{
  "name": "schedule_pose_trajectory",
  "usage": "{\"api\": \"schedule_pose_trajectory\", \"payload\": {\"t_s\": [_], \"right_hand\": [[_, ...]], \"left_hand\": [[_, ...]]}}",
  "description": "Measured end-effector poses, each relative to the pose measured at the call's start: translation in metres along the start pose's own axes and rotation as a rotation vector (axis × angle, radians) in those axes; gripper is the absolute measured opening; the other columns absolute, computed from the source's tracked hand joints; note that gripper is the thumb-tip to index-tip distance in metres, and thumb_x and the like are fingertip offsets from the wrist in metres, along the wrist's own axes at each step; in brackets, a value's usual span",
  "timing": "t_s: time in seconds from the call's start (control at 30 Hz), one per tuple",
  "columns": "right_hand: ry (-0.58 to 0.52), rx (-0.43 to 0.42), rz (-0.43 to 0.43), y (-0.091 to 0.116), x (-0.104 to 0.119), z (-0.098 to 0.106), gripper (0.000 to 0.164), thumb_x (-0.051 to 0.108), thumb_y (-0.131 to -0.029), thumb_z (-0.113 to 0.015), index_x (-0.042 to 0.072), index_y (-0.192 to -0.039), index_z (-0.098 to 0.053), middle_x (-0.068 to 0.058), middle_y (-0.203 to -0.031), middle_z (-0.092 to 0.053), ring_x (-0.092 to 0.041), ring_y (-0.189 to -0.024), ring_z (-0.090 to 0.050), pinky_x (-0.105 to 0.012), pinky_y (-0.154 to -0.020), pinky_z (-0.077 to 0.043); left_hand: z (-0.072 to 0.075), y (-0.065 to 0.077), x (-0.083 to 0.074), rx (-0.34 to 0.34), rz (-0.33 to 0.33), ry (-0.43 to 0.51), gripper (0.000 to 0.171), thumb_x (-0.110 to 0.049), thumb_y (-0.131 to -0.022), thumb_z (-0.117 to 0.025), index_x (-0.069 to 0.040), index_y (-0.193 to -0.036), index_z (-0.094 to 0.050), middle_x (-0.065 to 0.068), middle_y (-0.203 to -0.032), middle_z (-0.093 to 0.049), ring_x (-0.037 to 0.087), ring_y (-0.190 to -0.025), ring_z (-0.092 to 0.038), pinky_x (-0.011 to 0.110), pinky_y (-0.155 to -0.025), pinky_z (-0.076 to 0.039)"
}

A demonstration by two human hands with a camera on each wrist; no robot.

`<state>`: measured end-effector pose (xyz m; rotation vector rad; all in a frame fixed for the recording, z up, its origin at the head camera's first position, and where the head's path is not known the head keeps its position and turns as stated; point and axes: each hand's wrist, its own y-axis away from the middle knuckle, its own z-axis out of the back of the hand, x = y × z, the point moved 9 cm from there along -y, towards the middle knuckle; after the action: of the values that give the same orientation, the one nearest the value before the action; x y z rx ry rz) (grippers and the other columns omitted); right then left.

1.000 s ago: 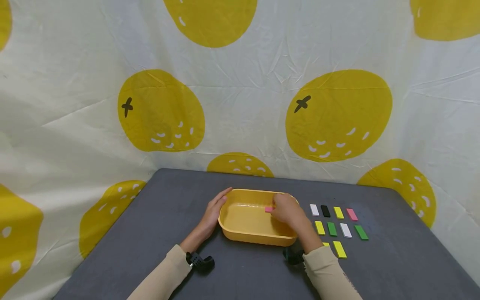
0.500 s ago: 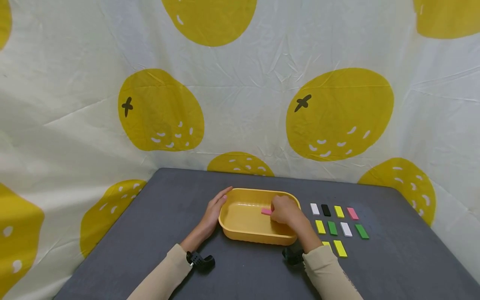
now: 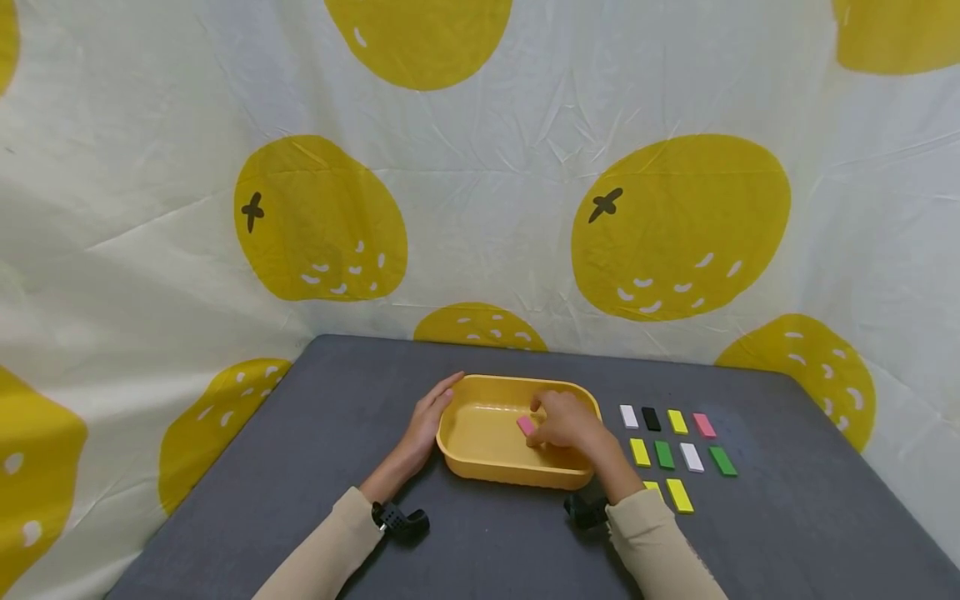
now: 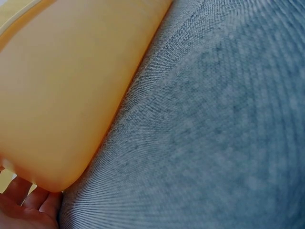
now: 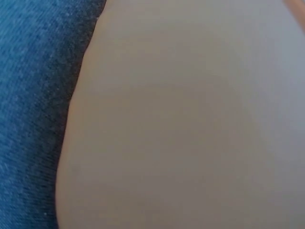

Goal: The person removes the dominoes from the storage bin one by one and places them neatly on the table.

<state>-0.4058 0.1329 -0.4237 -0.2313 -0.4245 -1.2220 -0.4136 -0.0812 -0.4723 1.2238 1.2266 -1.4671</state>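
A yellow plastic tray [image 3: 517, 477] stands mid-table in the head view. My left hand [image 3: 420, 433] rests against its left end, fingers straight along the outer wall; in the left wrist view, fingertips [image 4: 35, 196] touch the tray's end wall [image 4: 71, 90]. Over the tray's right side reaches my right hand [image 3: 567, 423], thumb and index finger spread apart. A small pink block [image 3: 527, 426] lies tilted between them, close to the thumb. Whether the thumb touches it, I cannot tell. The tray wall [image 5: 167, 119] fills the right wrist view, so that hand is hidden there.
Right of the tray, rows of small flat blocks lie on the dark grey table [image 3: 480, 550]: white [image 3: 629, 417], black [image 3: 651, 419], yellow [image 3: 680, 496], green [image 3: 723, 462] and pink [image 3: 704, 426]. My right forearm partly covers one yellow block [image 3: 651, 487]. A fruit-patterned curtain [image 3: 487, 208] hangs behind.
The pink block has come slightly left inside the tray and turned. My right hand's fingers have spread from their pinch on it. The left hand keeps its place.
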Motion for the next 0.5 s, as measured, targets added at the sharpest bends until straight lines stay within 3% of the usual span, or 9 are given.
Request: {"api": "schedule_pose_trajectory", "payload": {"t_s": [0.07,0.17,0.5], "right_hand": [[0.005,0.002,0.028,-0.001,0.0009,-0.0001,0.044,0.02,-0.075,-0.09,0.005,-0.111,-0.071,-0.009,-0.101,-0.071,-0.023,-0.083,-0.055,-0.033,-0.075,-0.047],[0.007,0.012,0.064,-0.0025,0.0014,-0.002,0.038,0.019,-0.075,-0.089,0.008,-0.108,-0.074,-0.009,-0.107,-0.073,-0.023,-0.084,-0.055,-0.034,-0.076,-0.046],[-0.016,0.054,0.061,-0.0068,-0.0048,-0.0084,0.036,0.022,-0.075,-0.09,0.01,-0.105,-0.073,-0.005,-0.099,-0.07,-0.02,-0.081,-0.054,-0.032,-0.073,-0.044]], "left_hand": [[0.0005,-0.0003,0.0003,-0.001,0.005,0.005,0.046,-0.031,-0.114,-0.038,-0.016,-0.156,-0.047,0.01,-0.164,-0.042,0.03,-0.152,-0.039,0.054,-0.123,-0.035],[0.0008,-0.0005,0.0,0.0,0.009,0.005,0.046,-0.032,-0.114,-0.038,-0.016,-0.156,-0.047,0.01,-0.164,-0.042,0.031,-0.153,-0.038,0.055,-0.124,-0.033],[0.0001,0.0001,-0.0007,-0.001,0.008,-0.002,0.046,-0.03,-0.114,-0.037,-0.016,-0.156,-0.047,0.01,-0.164,-0.042,0.03,-0.153,-0.038,0.055,-0.124,-0.033]]}}
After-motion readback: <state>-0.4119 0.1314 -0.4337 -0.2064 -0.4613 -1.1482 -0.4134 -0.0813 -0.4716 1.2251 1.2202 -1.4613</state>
